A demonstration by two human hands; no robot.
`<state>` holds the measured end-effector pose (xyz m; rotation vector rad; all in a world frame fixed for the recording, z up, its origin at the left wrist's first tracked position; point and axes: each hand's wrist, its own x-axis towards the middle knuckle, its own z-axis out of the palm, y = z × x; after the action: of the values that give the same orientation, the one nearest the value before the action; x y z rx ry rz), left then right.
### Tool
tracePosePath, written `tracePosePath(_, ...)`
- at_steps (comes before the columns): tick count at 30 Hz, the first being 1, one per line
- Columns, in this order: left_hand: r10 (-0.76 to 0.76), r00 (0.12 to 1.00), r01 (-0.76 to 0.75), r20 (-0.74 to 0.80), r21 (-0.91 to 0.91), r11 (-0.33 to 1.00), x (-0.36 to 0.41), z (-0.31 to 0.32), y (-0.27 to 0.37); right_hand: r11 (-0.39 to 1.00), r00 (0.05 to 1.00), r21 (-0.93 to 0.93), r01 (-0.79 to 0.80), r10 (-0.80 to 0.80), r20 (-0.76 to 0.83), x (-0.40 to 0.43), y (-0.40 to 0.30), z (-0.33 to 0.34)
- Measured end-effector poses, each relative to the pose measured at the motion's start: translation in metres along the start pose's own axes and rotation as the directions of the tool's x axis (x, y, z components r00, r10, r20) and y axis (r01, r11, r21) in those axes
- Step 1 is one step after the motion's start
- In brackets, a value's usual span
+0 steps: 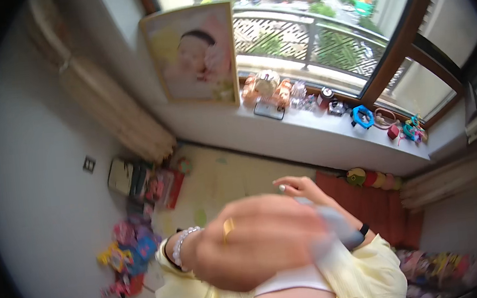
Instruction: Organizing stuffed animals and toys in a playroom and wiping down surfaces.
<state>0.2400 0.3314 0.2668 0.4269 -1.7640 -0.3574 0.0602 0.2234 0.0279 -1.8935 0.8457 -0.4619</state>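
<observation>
My left hand [255, 238] is raised close to the camera and strongly blurred, with a gold ring on one finger and a beaded bracelet at the wrist. A grey-blue blur [343, 227] lies at its fingertips; whether it is a held thing or the nails cannot be told. Behind and above it is my right hand [298, 184], partly hidden, its visible fingers bent and slightly apart with nothing seen between them. A black band [364, 229] circles the right wrist. Both arms wear pale yellow sleeves.
Ahead, a white windowsill [326, 125] holds a framed baby picture [195, 58], a phone-like slab [269, 110], a blue hexagonal thing [362, 117] and small ornaments. Toys and boxes [165, 188] line the left wall. A plush caterpillar [372, 179] lies by a red-brown mat [373, 209].
</observation>
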Motion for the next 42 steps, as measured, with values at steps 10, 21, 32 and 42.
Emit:
tracePosePath(10, -0.871, 0.088, 0.893, 0.483, 0.35, 0.284, -0.229, -0.078, -0.301, 0.909, 0.85, 0.2, -0.367, 0.414, -0.325, -0.017, 0.057, 0.07)
tracePosePath(21, -0.876, 0.181, 0.74, 0.447, 0.524, 0.42, -0.246, -0.039, -0.451, 0.823, 0.833, 0.212, -0.527, 0.549, -0.062, 0.025, 0.143, 0.003)
tracePosePath(32, -0.854, 0.393, 0.236, 0.342, 0.86, 0.453, -0.227, 0.037, -0.605, 0.786, 0.786, -0.018, -0.619, 0.618, -0.02, 0.06, 0.252, -0.132)
tracePosePath(42, -0.794, 0.404, 0.007, 0.454, 0.867, 0.499, -0.188, 0.035, -0.627, 0.812, 0.81, -0.011, -0.583, 0.581, -0.083, 0.112, 0.251, -0.22)
